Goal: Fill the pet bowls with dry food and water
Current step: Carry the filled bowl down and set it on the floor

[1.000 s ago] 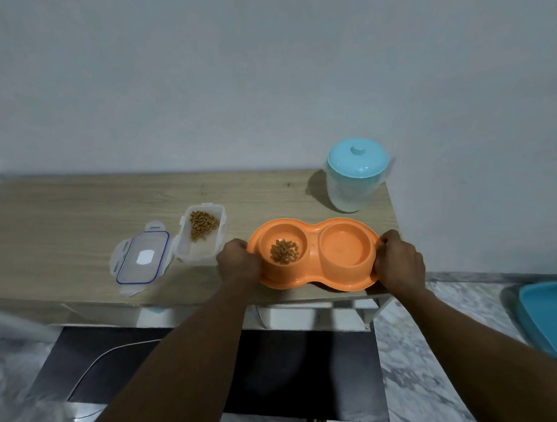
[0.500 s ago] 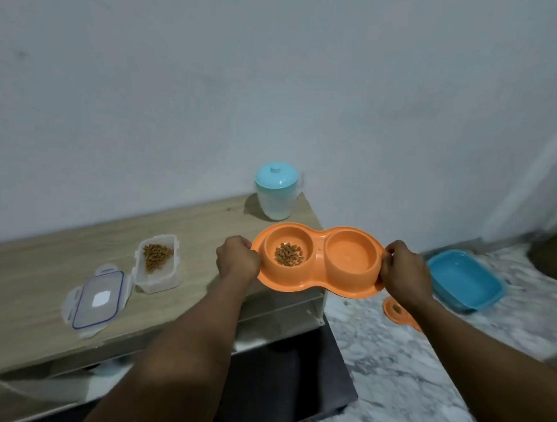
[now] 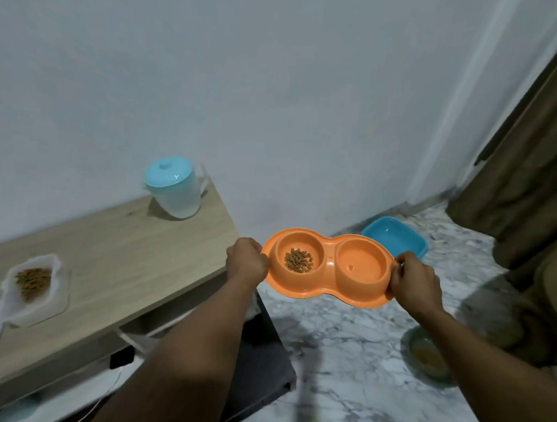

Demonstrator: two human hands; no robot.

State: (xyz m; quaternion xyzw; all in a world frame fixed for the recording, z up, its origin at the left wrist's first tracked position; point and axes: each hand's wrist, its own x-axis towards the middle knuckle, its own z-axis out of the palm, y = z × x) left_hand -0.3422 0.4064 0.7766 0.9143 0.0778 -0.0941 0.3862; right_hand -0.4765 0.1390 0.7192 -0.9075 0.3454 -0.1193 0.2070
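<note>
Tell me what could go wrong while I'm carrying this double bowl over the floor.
1. The orange double bowl is held only at its two ends by the left hand and the right hand; if it tilts, the loose dry food in its left compartment could spill onto the marble floor.
2. A small dish and a blue tray sit on the floor nearby, and you could step on either.
</note>
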